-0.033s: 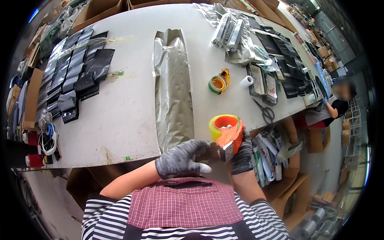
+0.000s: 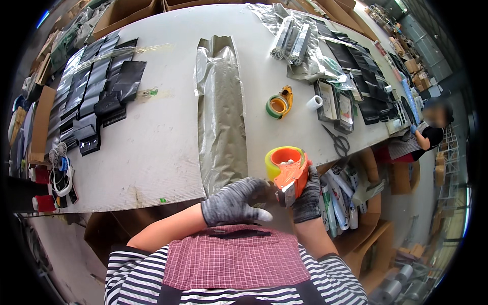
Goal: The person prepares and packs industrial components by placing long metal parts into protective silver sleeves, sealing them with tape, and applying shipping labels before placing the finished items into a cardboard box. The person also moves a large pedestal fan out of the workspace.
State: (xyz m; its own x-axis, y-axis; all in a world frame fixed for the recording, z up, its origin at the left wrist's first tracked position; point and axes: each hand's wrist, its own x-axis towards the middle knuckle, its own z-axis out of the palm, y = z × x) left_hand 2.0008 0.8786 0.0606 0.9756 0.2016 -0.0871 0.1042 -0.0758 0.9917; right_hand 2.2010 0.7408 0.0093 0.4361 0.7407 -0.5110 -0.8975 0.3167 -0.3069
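My right hand [image 2: 308,199], in a grey glove, is closed around an orange tape dispenser [image 2: 291,176] with a roll of yellowish tape, held over the table's front edge. My left hand [image 2: 235,202], gloved the same way, is at the near end of a long silver-grey foil bag [image 2: 221,117]. Its fingers are stretched toward the dispenser with the thumb apart, and nothing shows in its grasp. The bag lies lengthwise on the table, bulging along its middle. Whether the left fingers touch the bag's near end, I cannot tell.
Past the dispenser lie a second tape dispenser [image 2: 280,103], a small white roll [image 2: 314,103] and black scissors [image 2: 336,141]. Black bags [image 2: 94,96] cover the table's left; foil-wrapped bars [image 2: 300,44] and black packages [image 2: 356,66] its right. Beyond the right edge stands another person [image 2: 429,133].
My left hand has shifted very slightly to the right. Everything else looks the same, with the dispenser still in my right hand.
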